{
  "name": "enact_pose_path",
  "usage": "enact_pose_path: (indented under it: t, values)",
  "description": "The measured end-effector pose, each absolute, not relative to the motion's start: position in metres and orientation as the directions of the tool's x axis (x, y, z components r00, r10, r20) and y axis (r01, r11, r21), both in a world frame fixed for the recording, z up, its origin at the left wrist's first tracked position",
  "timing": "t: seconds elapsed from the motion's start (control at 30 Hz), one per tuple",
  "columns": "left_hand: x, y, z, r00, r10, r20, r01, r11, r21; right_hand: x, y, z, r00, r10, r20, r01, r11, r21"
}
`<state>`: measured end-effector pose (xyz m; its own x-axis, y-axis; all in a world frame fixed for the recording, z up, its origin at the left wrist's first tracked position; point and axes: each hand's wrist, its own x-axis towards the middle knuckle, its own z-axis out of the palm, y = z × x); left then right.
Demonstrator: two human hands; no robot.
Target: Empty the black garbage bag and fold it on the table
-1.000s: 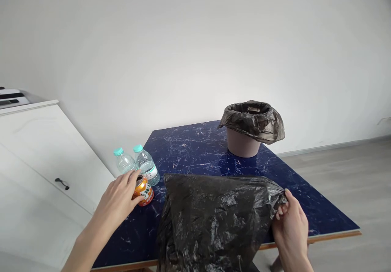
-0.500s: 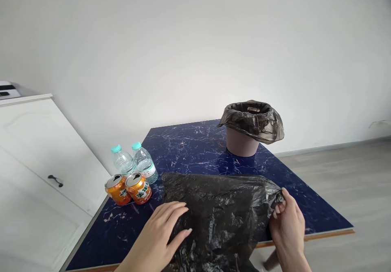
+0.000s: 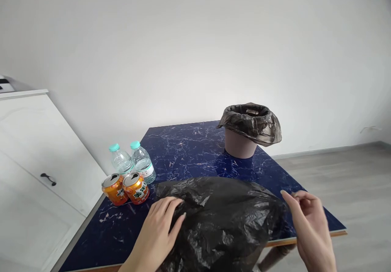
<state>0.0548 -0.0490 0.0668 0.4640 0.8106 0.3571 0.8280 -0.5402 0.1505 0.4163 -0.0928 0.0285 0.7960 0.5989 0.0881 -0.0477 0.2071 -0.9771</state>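
Black plastic bag: spread across the near edge of the blue marbled table, part hanging past it. From where I stand, the person's left hand lies against the bag's left side, thumb and fingers apart. Right hand is just beside its right end, thumb standing off from the curled fingers. Two orange cans (tabs opened) stand left, before two capped bottles. Lined bin farther back.
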Motion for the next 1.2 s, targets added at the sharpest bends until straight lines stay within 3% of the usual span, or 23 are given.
enact_pose_path:
  t: [0.07,0.13,0.23,0.3,0.37,0.6,0.83,1.0,1.2]
  values:
    - [0.062,-0.05,0.064,0.502,0.807,0.311,0.821,-0.558,0.122,0.41,-0.102,0.043,0.798,0.567,0.204,0.075,0.243,-0.967]
    - [0.069,-0.05,0.058,0.533,0.812,0.239,0.822,-0.564,0.083,0.4,-0.108,0.055,0.682,0.672,0.289,0.193,0.215,-0.957]
    - [0.073,-0.042,0.046,0.55,0.829,0.107,0.828,-0.557,0.061,0.383,-0.11,0.063,0.302,0.887,0.349,0.357,0.234,-0.904]
    - [0.073,-0.031,0.041,0.557,0.829,0.054,0.826,-0.559,0.068,0.371,-0.103,0.058,0.065,0.946,0.317,0.455,0.254,-0.853]
    - [0.073,-0.017,0.04,0.565,0.823,0.054,0.82,-0.568,0.073,0.359,-0.093,0.047,-0.052,0.966,0.252,0.542,0.239,-0.805]
    - [0.087,0.002,0.055,0.6,0.756,0.261,0.787,-0.616,-0.025,0.335,-0.053,0.007,-0.141,0.97,0.196,0.778,0.231,-0.584]
    - [0.083,0.003,0.028,0.646,0.754,0.119,0.747,-0.656,0.105,0.336,-0.049,-0.01,-0.168,0.966,0.198,0.839,0.246,-0.486]
    - [0.053,0.009,0.022,0.638,0.762,0.109,0.754,-0.648,0.11,0.346,-0.049,-0.012,-0.125,0.973,0.193,0.85,0.205,-0.485]
    - [0.054,-0.01,0.051,0.581,0.803,0.135,0.787,-0.596,0.158,0.34,-0.058,0.0,-0.09,0.966,0.244,0.807,0.214,-0.551]
